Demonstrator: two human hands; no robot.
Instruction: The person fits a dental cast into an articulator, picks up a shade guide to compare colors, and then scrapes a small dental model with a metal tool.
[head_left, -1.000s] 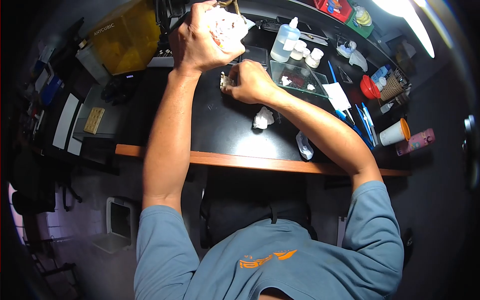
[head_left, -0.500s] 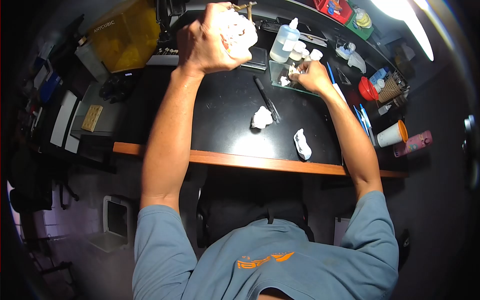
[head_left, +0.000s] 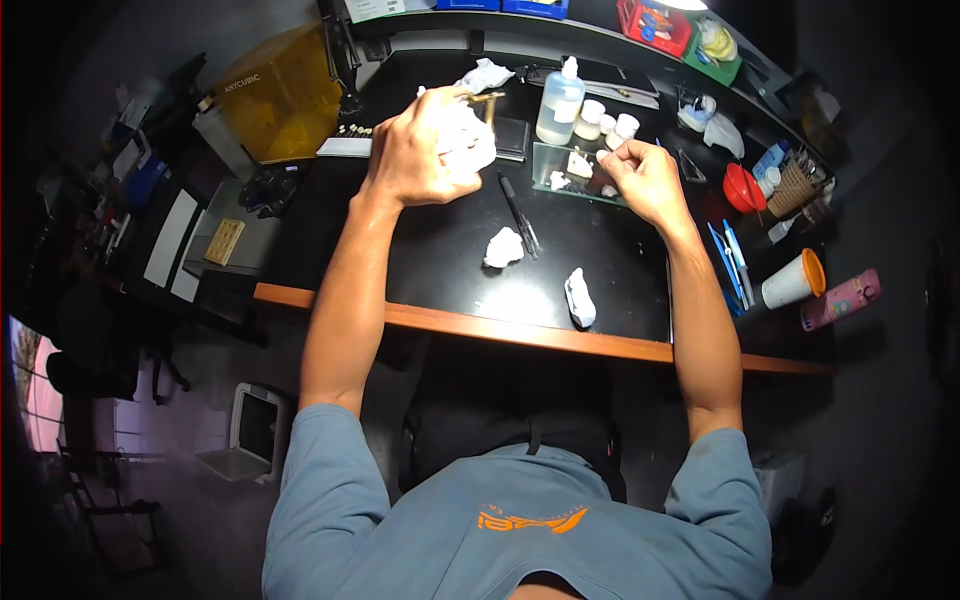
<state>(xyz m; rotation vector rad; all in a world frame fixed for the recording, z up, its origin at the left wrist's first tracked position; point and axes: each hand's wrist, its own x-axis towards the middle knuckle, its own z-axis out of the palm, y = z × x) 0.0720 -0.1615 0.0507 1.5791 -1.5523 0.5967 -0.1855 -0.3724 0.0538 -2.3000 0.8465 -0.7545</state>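
My left hand is wrapped round a white plaster-like model with a brass-coloured metal frame on top, held above the back of the black desk. The fingers of my right hand are pinched together over the right end of a glass plate; whatever they hold is too small to make out. White pieces lie on the plate. Behind it stand a clear squeeze bottle and small white-lidded jars. A black pen lies in front, between my forearms.
Two white lumps, a crumpled one and a long one, lie near the desk's wooden edge. To the right are a red bowl, blue-handled tools, an orange-rimmed cup and a pink bottle.
My right hand has moved right, off the pieces on the glass plate. My left hand, still holding the model, appears slightly lower. The whole view has shifted a little.
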